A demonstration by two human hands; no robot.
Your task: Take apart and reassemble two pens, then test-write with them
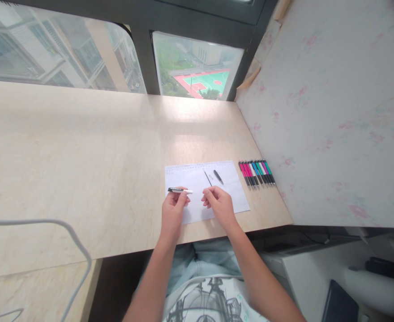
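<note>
My left hand (174, 206) pinches a black and white pen barrel (180, 190), held level above the near left part of a white sheet of paper (235, 188). My right hand (219, 202) hovers over the sheet with fingers curled together; what lies in them, if anything, I cannot make out. Just beyond my right hand lie a thin dark refill (207, 177) and a short dark pen part (218, 176) on the paper.
A row of several pens (256, 173) with pink, blue, green and white barrels lies right of the paper, near a pale floral wall panel (331, 116). The beige desk (83, 170) runs left to a window. A white cable (72, 237) loops at the near left.
</note>
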